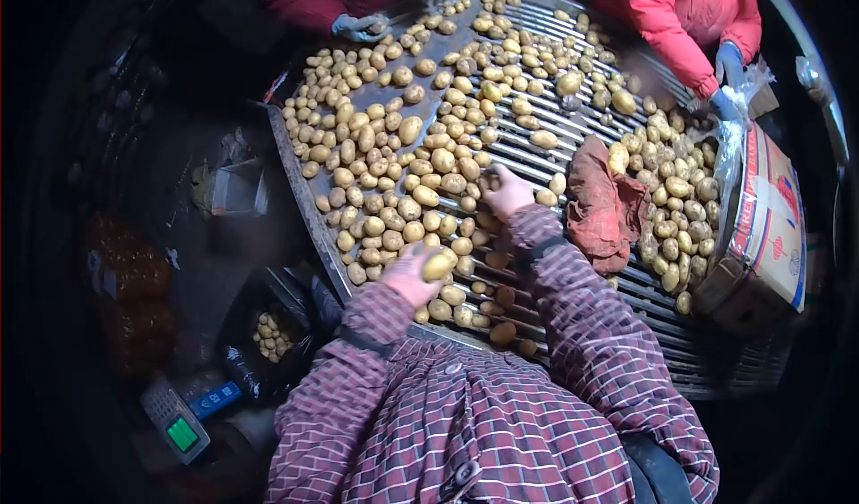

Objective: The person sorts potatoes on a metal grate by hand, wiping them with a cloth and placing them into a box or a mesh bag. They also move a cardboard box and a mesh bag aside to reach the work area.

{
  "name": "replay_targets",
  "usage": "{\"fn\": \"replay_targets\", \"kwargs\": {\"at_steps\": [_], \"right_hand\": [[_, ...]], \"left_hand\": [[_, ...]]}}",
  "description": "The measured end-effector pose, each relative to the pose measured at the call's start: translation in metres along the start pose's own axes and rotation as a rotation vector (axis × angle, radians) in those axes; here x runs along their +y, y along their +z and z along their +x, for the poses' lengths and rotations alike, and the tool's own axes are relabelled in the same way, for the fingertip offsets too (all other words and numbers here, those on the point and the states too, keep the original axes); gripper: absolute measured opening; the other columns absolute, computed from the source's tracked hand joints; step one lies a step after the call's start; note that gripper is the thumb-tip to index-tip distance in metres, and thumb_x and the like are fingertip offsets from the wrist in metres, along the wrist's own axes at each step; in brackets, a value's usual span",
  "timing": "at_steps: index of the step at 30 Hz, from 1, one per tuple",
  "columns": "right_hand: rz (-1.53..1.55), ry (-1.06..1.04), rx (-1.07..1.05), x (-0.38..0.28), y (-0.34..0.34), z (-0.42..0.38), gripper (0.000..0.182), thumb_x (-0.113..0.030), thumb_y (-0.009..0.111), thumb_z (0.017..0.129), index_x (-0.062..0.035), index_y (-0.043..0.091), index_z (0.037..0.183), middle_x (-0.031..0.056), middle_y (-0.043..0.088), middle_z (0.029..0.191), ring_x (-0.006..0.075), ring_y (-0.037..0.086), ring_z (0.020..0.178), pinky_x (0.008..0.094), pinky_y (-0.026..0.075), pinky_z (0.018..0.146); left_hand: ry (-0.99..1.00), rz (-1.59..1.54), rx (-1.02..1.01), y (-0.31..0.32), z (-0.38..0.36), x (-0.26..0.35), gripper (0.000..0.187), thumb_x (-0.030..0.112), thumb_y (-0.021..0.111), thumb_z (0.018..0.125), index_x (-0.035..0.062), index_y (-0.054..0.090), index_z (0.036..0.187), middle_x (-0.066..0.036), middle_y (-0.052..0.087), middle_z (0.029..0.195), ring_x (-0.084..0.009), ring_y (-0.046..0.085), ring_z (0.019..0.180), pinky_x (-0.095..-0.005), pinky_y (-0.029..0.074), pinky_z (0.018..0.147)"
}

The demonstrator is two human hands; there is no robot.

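Observation:
Many potatoes point(385, 222) cover the left side of a slatted metal sorting table point(528, 155). My left hand point(410, 279) is closed around a yellowish potato point(437, 267), just above the others near the table's front edge. Farther out, over the middle of the table, my right hand point(511, 193) has its fingers and thumb curled about a darker potato point(489, 181), partly hidden by them. A crumpled reddish-brown cloth or sack point(601, 204) lies on the slats to the right of my right hand.
Another potato heap point(676, 200) lies beside a printed cardboard box point(761, 227) at right. Two people in gloves work across the table, one in a dark red sleeve point(309, 3), one in a red jacket point(667, 21). A scale with a green display point(182, 433) stands lower left.

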State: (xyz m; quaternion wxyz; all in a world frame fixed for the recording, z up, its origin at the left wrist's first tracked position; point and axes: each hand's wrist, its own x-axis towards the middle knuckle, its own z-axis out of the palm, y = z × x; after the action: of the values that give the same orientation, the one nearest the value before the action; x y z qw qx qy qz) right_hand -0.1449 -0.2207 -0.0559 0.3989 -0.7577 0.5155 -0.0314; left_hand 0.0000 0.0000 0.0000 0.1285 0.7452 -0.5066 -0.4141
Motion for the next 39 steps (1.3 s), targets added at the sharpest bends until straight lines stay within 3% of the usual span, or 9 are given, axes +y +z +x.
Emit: {"fn": "replay_targets", "kwargs": {"at_steps": [5, 9, 17, 19, 23, 27, 31, 35, 39], "right_hand": [[1.210, 0.082, -0.005, 0.008, -0.047, -0.052, 0.049, -0.018, 0.068, 0.083, -0.0064, 0.055, 0.129, 0.0062, 0.064, 0.106, 0.0178, 0.061, 0.091, 0.0331, 0.052, 0.081], [1.286, 0.001, -0.232, -0.055, -0.018, -0.068, 0.054, -0.025, 0.057, 0.093, -0.0111, 0.040, 0.142, 0.0084, 0.051, 0.133, 0.0250, 0.052, 0.119, 0.0512, 0.048, 0.095], [0.841, -0.551, -0.730, -0.237, 0.067, -0.134, 0.056, -0.036, 0.058, 0.096, -0.0057, 0.043, 0.142, 0.0118, 0.050, 0.136, 0.0211, 0.047, 0.123, 0.0361, 0.042, 0.102], [0.828, -0.469, -0.641, -0.205, 0.041, -0.107, 0.050, -0.030, 0.060, 0.095, -0.0032, 0.049, 0.136, 0.0092, 0.059, 0.122, 0.0205, 0.055, 0.113, 0.0324, 0.047, 0.096], [1.054, -0.014, -0.251, -0.080, -0.024, -0.093, 0.041, -0.026, 0.062, 0.092, -0.0018, 0.058, 0.124, 0.0071, 0.064, 0.111, 0.0149, 0.062, 0.095, 0.0282, 0.051, 0.082], [0.525, -0.050, 0.030, 0.050, -0.026, -0.109, 0.028, -0.020, 0.062, 0.090, 0.0001, 0.067, 0.110, 0.0042, 0.068, 0.096, 0.0132, 0.063, 0.092, 0.0280, 0.051, 0.081], [0.193, -0.363, -0.068, -0.022, 0.025, -0.146, 0.037, -0.027, 0.068, 0.086, -0.0088, 0.065, 0.118, 0.0150, 0.068, 0.107, 0.0275, 0.064, 0.101, 0.0340, 0.049, 0.090], [-0.597, -0.668, -0.177, -0.057, 0.097, -0.152, 0.027, -0.023, 0.063, 0.082, -0.0088, 0.061, 0.105, 0.0165, 0.054, 0.108, 0.0368, 0.053, 0.103, 0.0462, 0.049, 0.084], [-0.089, -0.584, -0.236, -0.020, 0.059, -0.152, 0.028, -0.024, 0.062, 0.083, -0.0135, 0.064, 0.109, 0.0132, 0.056, 0.110, 0.0341, 0.057, 0.102, 0.0429, 0.049, 0.087]], "left_hand": [[0.154, 0.049, 0.164, 0.030, 0.047, -0.002, 0.045, 0.027, 0.071, 0.070, 0.0077, 0.063, 0.110, -0.019, 0.058, 0.113, -0.0366, 0.056, 0.110, -0.0423, 0.048, 0.095], [0.070, -0.403, 0.495, 0.031, -0.013, -0.041, 0.056, 0.020, 0.080, 0.069, 0.0075, 0.061, 0.120, -0.015, 0.058, 0.120, -0.0291, 0.056, 0.115, -0.0372, 0.045, 0.099], [-0.387, -1.483, 0.731, 0.024, -0.099, -0.161, 0.041, 0.018, 0.076, 0.080, 0.0049, 0.062, 0.116, -0.010, 0.066, 0.106, -0.0204, 0.066, 0.086, -0.0339, 0.057, 0.074], [-0.094, -1.832, 0.871, -0.004, -0.150, -0.176, 0.039, 0.011, 0.068, 0.085, 0.0052, 0.057, 0.122, -0.011, 0.066, 0.107, -0.0236, 0.068, 0.085, -0.0380, 0.059, 0.070], [-0.377, -1.384, 1.140, -0.041, -0.227, -0.300, 0.062, 0.010, 0.072, 0.080, 0.0072, 0.039, 0.132, -0.014, 0.062, 0.094, -0.0292, 0.067, 0.074, -0.0419, 0.058, 0.062], [-1.049, -0.103, 1.050, -0.047, -0.245, -0.346, 0.102, 0.032, 0.080, 0.074, 0.0136, 0.017, 0.151, -0.028, 0.037, 0.143, -0.0406, 0.037, 0.132, -0.0475, 0.030, 0.113], [-0.191, -0.506, 0.892, -0.028, -0.144, -0.266, 0.045, 0.009, 0.068, 0.086, 0.0006, 0.054, 0.128, -0.014, 0.061, 0.120, -0.0225, 0.057, 0.113, -0.0345, 0.045, 0.098], [-0.077, -0.646, 0.672, -0.007, -0.078, -0.109, 0.034, 0.004, 0.065, 0.087, 0.0031, 0.061, 0.121, -0.008, 0.067, 0.110, -0.0152, 0.062, 0.099, -0.0293, 0.049, 0.089], [0.110, -0.503, 0.634, 0.029, -0.045, -0.078, 0.034, 0.002, 0.064, 0.083, 0.0044, 0.063, 0.117, -0.008, 0.068, 0.105, -0.0160, 0.065, 0.094, -0.0298, 0.051, 0.084]]}}
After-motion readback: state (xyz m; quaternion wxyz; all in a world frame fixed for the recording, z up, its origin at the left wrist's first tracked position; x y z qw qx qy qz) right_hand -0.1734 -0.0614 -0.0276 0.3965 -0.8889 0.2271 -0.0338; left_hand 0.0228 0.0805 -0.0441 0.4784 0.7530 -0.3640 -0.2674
